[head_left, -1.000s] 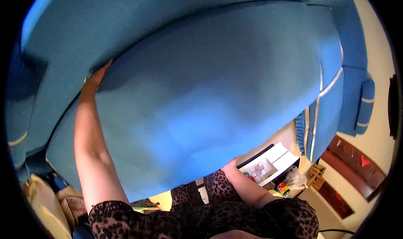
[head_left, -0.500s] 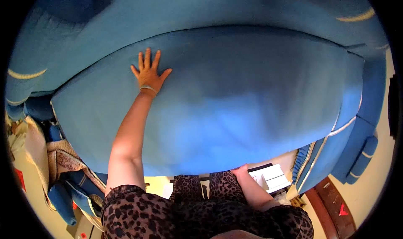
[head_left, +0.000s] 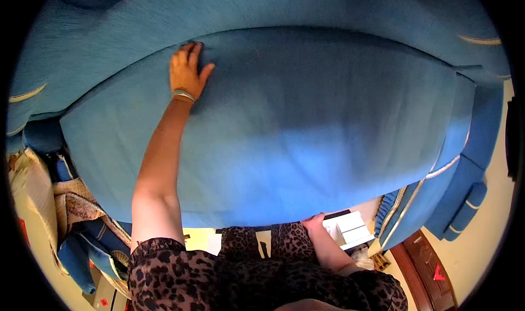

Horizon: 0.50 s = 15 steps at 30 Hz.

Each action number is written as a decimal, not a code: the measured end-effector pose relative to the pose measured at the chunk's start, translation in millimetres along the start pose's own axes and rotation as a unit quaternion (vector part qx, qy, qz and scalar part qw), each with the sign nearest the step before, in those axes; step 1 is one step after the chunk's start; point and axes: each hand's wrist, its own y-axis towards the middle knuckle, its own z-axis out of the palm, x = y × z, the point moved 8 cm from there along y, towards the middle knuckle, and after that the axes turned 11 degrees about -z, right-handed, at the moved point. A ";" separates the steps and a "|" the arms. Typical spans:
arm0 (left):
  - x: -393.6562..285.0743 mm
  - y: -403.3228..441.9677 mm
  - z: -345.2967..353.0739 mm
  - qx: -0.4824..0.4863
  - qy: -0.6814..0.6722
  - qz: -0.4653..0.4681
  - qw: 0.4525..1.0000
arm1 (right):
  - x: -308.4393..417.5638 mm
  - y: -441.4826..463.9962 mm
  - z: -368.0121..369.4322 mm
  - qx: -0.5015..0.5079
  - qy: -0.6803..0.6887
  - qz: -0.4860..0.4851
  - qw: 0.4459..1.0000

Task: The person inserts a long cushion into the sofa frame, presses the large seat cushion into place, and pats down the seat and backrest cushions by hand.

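Observation:
A wide blue seat cover lies over the sofa seat in the head view, with faint creases. My left hand is at its far left part, the fingertips at the dark seam where the seat meets the blue backrest. The fingers of this hand are stretched out, the thumb apart, and nothing is in it. Low in the view, my right hand is at the front edge of the seat, beside my knee. Its fingers are mostly hidden.
To the right stands a blue armrest with white piping. A white box and a dark wooden piece of furniture are lower right. At the left are a crumpled beige cover and blue cushions.
My left hand has moved away from me, up to the seam at the backrest, and its spread fingers have come closer together. My right hand has stayed at the front edge.

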 end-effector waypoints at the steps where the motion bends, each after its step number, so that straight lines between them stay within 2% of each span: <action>1: 3.4 1.9 -1.9 -0.019 -0.004 -0.012 1.000 | 3.4 -5.8 7.3 -0.006 0.011 -0.009 1.000; 4: 25.7 12.1 -7.4 -0.078 0.000 -0.086 0.993 | 12.5 -20.0 36.2 -0.024 0.007 -0.033 0.999; 7: 26.8 17.0 -7.3 -0.078 0.031 -0.067 0.994 | 11.7 0.9 29.2 0.021 0.041 -0.063 0.997; 9: 30.3 18.2 -5.5 -0.079 0.032 -0.063 0.994 | 8.8 1.0 23.3 0.011 0.046 -0.011 0.999; 11: 37.9 15.8 -5.3 -0.084 0.018 -0.060 0.994 | 30.9 -0.9 12.7 -0.056 -0.029 -0.086 0.994; 12: 48.1 14.8 -3.7 -0.072 0.023 -0.077 0.994 | 60.3 8.1 -4.9 -0.114 -0.106 -0.185 0.970; 13: 60.1 13.0 -2.3 -0.059 0.027 -0.096 0.993 | 93.4 7.9 -18.0 -0.170 -0.181 -0.281 0.927; 15: 69.5 10.2 -0.6 -0.041 0.042 -0.114 0.992 | 173.3 -12.7 11.8 -0.174 -0.195 -0.486 0.834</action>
